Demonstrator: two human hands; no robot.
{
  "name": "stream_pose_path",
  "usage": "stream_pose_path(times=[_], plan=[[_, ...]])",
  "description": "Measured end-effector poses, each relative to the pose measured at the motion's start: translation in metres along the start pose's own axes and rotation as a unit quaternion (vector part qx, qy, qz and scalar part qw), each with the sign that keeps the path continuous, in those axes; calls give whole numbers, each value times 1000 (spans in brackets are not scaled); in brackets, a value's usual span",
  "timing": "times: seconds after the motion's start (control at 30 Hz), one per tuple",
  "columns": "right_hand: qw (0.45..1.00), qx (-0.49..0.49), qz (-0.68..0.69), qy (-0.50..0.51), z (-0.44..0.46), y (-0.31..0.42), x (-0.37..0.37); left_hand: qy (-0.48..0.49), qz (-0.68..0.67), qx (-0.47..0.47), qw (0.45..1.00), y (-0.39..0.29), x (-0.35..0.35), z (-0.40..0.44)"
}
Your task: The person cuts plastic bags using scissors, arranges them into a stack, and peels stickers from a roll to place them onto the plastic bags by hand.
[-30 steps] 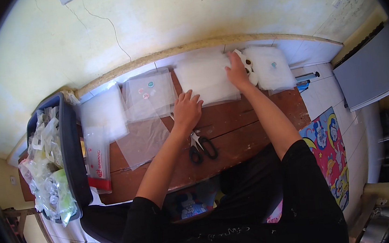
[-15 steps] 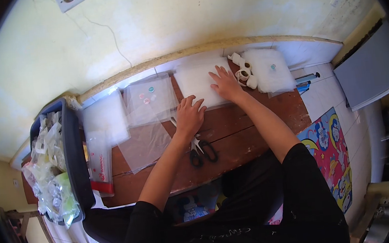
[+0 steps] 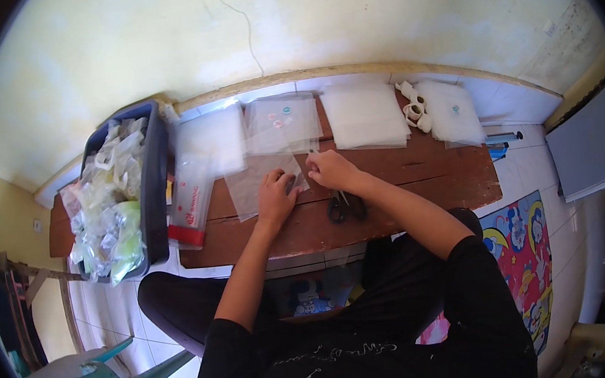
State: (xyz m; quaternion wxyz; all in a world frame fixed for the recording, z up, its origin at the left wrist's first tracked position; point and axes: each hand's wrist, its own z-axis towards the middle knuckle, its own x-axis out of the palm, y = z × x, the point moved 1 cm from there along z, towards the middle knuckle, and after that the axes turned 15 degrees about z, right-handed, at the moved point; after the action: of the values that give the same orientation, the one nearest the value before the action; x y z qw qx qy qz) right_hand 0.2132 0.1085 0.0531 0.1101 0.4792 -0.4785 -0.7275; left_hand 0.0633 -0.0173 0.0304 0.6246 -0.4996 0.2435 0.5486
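My left hand point(image 3: 278, 197) rests over a clear plastic sheet point(image 3: 245, 194) on the brown wooden table, fingers curled and the thumb close to them; a small greyish thing shows between them, too small to name. Close by on the right, my right hand point(image 3: 333, 170) is closed in a pinch, with a small pale tip at its fingers that I cannot identify. Black-handled scissors point(image 3: 336, 210) lie just below my right hand, partly hidden by it. Behind the hands is a stack of clear bags point(image 3: 283, 121) with small round stickers on top.
A white stack of plastic point(image 3: 364, 114) lies at the back, beside rolls of white tape point(image 3: 415, 109) and another stack point(image 3: 453, 115). At left are a dark bin point(image 3: 154, 196) full of plastic pieces, a red-printed pack point(image 3: 193, 199) and the wooden table point(image 3: 419, 192).
My right hand has come off the white stack, moved toward my left hand and closed in a pinch. My left hand's fingers have curled in. The view has shifted.
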Motion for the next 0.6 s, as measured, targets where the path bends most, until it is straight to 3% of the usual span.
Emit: stream_pose_path(times=[0.17,0.23,0.3,0.33,0.37,0.4,0.43,0.5,0.57,0.6], plan=[[998,4,-55,-38,-3,4,29,-57,-7,-23,998,7,12,-14],[992,-14,-104,-73,-3,2,33,-12,-46,-87,995,4,13,-14],[980,165,71,-85,0,8,35,-32,-111,-142,983,-5,11,-15],[981,161,70,-86,1,13,34,-51,-173,-192,965,-7,9,-12],[942,239,213,-105,-4,25,33,-54,-172,-190,965,-9,9,-8],[875,311,350,-119,-9,34,36,-43,-248,-249,935,-10,10,-6],[876,311,350,-118,-10,31,44,-31,-322,-306,895,-9,11,-5],[802,283,516,-102,-7,23,61,-28,-350,-302,886,-7,9,-1],[796,238,548,-98,0,20,73,-27,-377,-303,875,-3,5,0],[785,190,582,-96,4,22,79,-10,-510,-329,795,0,1,0]])
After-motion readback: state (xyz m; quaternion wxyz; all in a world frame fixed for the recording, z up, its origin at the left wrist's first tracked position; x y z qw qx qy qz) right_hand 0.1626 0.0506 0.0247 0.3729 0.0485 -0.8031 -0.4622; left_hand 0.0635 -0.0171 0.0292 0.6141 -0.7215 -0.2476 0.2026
